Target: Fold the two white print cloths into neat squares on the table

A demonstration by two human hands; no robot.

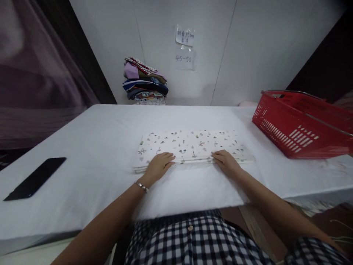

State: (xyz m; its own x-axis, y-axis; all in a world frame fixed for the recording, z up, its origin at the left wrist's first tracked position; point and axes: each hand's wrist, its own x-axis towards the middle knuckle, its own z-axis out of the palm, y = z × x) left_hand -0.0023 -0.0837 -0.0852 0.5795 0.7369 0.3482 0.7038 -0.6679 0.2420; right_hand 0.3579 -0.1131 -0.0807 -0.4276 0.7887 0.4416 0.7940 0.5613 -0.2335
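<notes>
A white cloth (190, 141) with a small print of leaves, starfish and rainbows lies on the table in a long, flat fold of several layers. Both hands rest at its near edge. My left hand (159, 165), with a silver band at the wrist, has its fingers over the edge left of the middle and its thumb close to the layers. On the right of the middle, my right hand (226, 162) holds the same edge between thumb and fingers. The fingertips partly hide the layers they touch.
A red plastic basket (300, 129) stands at the right of the white-covered table (96, 147). A dark phone (35, 178) lies at the left. Folded fabrics form a stack (146, 82) at the back, by a wall with paper signs (184, 59).
</notes>
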